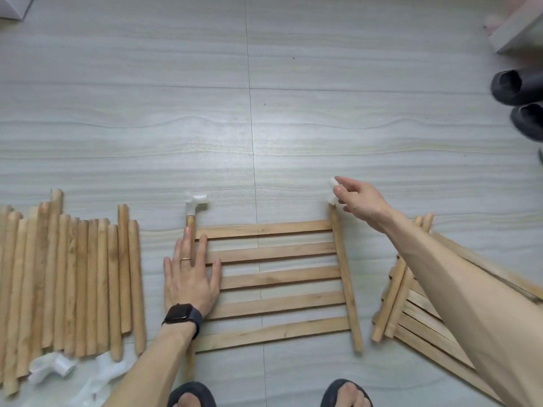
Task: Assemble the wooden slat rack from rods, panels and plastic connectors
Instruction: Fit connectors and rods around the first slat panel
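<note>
1. Hidden under the left hand (191, 277) and its forearm: most of the left rod (190, 224) of the slat panel (279, 277).
2. Partly covered by the right hand (358, 201): the white connector (333, 192) at the top end of the right rod (345, 283). Seating on the rod end hard to make out.
3. Cut off by the frame: loose rods (70, 283) at 8 o'clock, stacked panels (426, 312) at 4 o'clock (also crossed by the right forearm), dark slippers (517, 86) at 2 o'clock.
4. Blurred at 7 o'clock: spare connectors (55, 368) in clear wrapping.
5. Left hand: fingers straight and spread, pressed flat on the panel's left side. Right hand: thumb and forefinger pinching the white connector.
6. Panel flat on the floor (264, 98) at 6 o'clock, five slats between two rods. Fitted connector (195, 204) on the left rod's top end.
7. Open floor from 9 through 12 to 2 o'clock beyond the panel. Narrow gaps only between the panel and the loose rods, and between the panel and the stack.
</note>
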A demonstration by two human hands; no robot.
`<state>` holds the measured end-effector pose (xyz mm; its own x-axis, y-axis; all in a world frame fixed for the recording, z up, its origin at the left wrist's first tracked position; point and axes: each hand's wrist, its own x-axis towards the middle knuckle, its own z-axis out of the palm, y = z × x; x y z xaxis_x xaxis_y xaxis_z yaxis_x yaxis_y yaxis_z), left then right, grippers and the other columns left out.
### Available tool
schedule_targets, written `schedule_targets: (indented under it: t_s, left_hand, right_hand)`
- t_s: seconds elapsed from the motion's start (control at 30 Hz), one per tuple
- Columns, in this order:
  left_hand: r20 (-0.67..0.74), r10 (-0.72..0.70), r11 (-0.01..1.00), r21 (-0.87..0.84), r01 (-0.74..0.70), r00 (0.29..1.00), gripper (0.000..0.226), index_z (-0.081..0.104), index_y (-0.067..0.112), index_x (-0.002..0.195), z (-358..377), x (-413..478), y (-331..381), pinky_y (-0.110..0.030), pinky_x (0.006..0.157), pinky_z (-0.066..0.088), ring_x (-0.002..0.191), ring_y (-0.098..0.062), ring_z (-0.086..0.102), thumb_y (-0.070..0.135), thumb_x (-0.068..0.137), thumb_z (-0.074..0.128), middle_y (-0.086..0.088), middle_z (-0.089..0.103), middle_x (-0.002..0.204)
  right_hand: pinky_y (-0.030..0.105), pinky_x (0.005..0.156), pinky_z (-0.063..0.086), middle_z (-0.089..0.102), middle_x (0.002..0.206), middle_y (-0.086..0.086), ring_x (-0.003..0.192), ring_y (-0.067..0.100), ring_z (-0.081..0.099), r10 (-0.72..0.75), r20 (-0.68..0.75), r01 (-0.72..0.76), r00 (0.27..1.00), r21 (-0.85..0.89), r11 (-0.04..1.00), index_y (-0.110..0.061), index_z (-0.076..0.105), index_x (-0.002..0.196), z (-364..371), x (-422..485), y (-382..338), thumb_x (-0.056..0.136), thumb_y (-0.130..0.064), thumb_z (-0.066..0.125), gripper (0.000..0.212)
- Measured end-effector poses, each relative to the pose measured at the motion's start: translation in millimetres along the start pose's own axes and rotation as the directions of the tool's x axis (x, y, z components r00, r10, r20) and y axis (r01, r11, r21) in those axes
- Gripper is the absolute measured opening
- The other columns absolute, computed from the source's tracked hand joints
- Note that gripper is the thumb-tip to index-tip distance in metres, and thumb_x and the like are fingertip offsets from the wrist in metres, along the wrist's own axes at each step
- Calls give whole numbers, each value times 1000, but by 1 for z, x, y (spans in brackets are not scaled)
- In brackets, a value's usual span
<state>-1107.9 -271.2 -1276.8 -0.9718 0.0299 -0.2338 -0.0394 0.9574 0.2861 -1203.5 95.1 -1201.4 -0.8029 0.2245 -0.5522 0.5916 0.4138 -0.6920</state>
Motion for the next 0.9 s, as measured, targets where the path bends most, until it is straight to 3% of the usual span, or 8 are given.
schedule_targets:
  t_s: [0.1,0.2,0.3,0.37,0.5,0.63,0.73,0.9]
  left_hand:
    - [-19,6,1000,13,-6,1000,72,29,21,156,5,0,0,-58,118,20,150,-30,16,56,94,25,1,-4,167]
    - [-2,-13,999,51,13,1000,78,23,26,157,8,1,-4,-53,121,15,152,-26,11,67,91,25,5,-12,166]
    - [5,-32,998,59,31,999,81,21,29,158,9,1,-6,-52,121,14,152,-23,9,73,89,22,8,-13,166]
    - [-5,-50,998,47,50,999,80,18,32,158,10,0,-7,-53,121,14,152,-20,9,74,90,22,12,-13,165]
    - [-10,-121,992,41,121,993,79,14,41,157,11,-2,-6,-59,118,11,152,-18,11,79,88,21,7,2,167]
    - [-4,-135,991,19,135,991,79,15,44,156,9,-1,-5,-60,118,8,152,-18,10,80,86,23,4,11,166]
    - [-8,-127,992,20,127,992,80,14,43,156,11,-2,-6,-60,118,7,152,-19,10,79,86,23,3,11,166]
    - [-65,-98,994,35,101,993,80,20,39,156,15,-1,-7,-61,117,14,150,-24,17,79,87,23,-3,20,164]
  right_hand:
    - [37,112,43,60,137,6,125,19,57,-72,-8,70,997,-153,986,-14,53,146,2,10,-6,105,-29,52,44]
    - [21,99,37,63,137,4,123,16,56,-111,57,124,992,-338,933,-16,60,140,6,18,-8,106,-28,50,38]
    - [22,87,39,70,121,4,104,16,62,-62,140,117,988,-430,895,-26,66,129,9,22,-9,105,-32,50,29]
    - [23,84,43,69,114,2,101,18,63,-50,143,108,988,-434,894,-29,68,122,11,24,-12,105,-33,51,25]
    - [35,102,49,66,128,3,114,19,61,-47,121,93,992,-414,905,-17,70,125,8,22,-12,105,-29,51,31]
    - [29,99,45,65,132,-1,119,13,56,-42,140,93,989,-382,919,-16,69,126,9,15,-4,105,-29,49,32]
    - [25,91,40,67,126,3,113,15,57,-80,51,92,995,-341,936,-17,68,126,18,8,5,106,-30,48,32]
    - [29,99,41,65,126,7,121,21,57,-88,-92,63,992,-245,967,-22,66,130,29,2,16,105,-37,49,34]
